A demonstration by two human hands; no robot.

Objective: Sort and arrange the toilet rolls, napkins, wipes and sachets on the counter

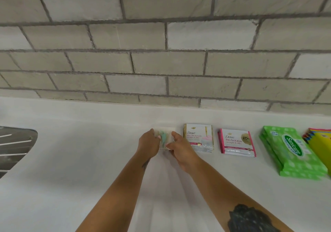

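**A:** What are my hands on?

**B:** A small stack of white sachets [165, 138] with a green and pink mark on top. It looks flat, square and shiny, like thin plastic. It lies on the white counter [80, 160], about in the middle, far from me and close to the wall.

**A:** How do I hold it?

**B:** My left hand [148, 144] grips its left side with curled fingers. My right hand [179, 149] pinches its right side and near edge, thumb near the top. The stack sits between both hands.

**A:** What is beside it?

**B:** Just to the right is a gold and white Dove stack [198, 137], flat and glossy, with its edges a bit fanned. Further right, with a gap between them, is a pink and white Dove stack [236, 143], also flat and shiny. Right of that lie green wipes packs [292, 153], soft and puffy with pale dots and an oval label, one on top of another. At the right edge I see a yellow pack [320, 142] with many coloured strips along its side; I cannot tell what it is.

**A:** And around all that?

**B:** The counter is smooth and plain. Behind it is a rough grey brick wall [161, 52] with dark lines between the bricks. At the far left is a shiny metal sink [16, 145] with ridges.
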